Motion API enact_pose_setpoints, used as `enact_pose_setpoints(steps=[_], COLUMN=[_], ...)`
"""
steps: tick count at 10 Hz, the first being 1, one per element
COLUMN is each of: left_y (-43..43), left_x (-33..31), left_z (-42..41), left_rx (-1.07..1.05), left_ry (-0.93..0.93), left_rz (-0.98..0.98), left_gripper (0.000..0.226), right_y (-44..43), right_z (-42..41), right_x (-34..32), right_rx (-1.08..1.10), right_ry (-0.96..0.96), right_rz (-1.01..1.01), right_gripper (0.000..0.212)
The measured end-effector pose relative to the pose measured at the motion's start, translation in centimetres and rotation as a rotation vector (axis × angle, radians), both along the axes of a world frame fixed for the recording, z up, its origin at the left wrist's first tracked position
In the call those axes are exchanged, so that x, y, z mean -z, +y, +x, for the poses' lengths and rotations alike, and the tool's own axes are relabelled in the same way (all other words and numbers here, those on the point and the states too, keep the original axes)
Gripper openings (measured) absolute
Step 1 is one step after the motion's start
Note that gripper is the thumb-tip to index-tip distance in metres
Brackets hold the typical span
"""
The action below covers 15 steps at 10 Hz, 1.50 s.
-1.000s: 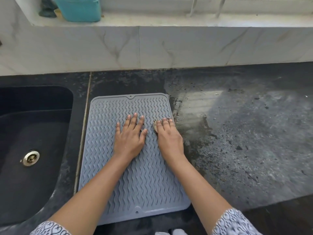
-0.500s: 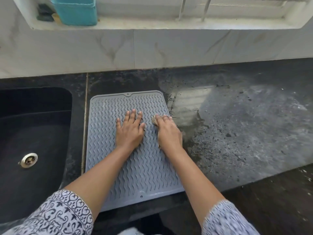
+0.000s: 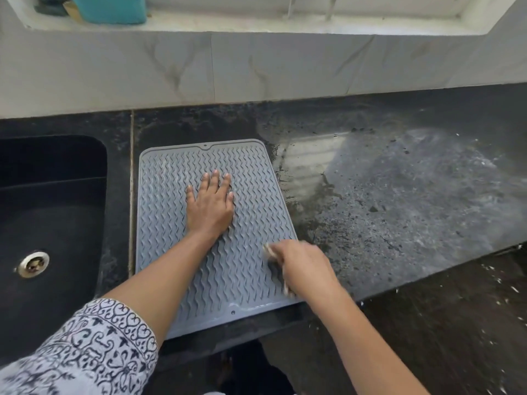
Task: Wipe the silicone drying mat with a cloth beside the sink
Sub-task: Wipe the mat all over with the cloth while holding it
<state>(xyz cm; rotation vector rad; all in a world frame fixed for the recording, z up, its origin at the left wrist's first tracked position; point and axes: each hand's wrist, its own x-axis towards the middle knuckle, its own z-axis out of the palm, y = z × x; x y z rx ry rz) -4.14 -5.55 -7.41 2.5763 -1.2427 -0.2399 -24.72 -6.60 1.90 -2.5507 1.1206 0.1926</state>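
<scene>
Lengthwise, mat point(image 3: 245, 246) long axis front-to-back, w/ far end tilted left.

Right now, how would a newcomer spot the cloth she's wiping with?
Find the black sink, then the grey wavy mat on the counter beside it. The cloth is the pale scrap poking from the right hand at the mat's near right edge; the left hand lies flat, empty.

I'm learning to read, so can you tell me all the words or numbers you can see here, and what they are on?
There are no words or numbers to read here.
The grey mat has only wavy ridges.
The teal tub on the sill looks plain.
The sleeve has curly patterns, not letters.
The sink drain is too small to show any marking.
</scene>
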Motion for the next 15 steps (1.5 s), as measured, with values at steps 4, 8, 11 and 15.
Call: enact_pose_setpoints(steps=[4,8,11,15], left_y=[0.0,-0.1,0.1,-0.2], left_x=[0.2,0.1,0.0,0.3], left_z=[-0.1,-0.1,-0.1,0.1], left_rx=[0.001,-0.001,0.005,0.001], left_ry=[0.010,-0.008,-0.002,-0.016], left_rz=[-0.001,-0.001,0.003,0.007], left_gripper=[0.053,0.053,0.053,0.053], right_y=[0.8,-1.9,4.1,-2.2], right_z=[0.8,3.9,-2.3,3.5], right_x=[6.8,4.7,6.1,5.1], right_rx=[-0.001,0.043,-0.013,0.081], right_ry=[-0.173,-0.227,-0.129,-0.160], right_rz=[-0.138,-0.143,-0.167,-0.091], right_gripper=[0.051,0.048,0.060,0.047])
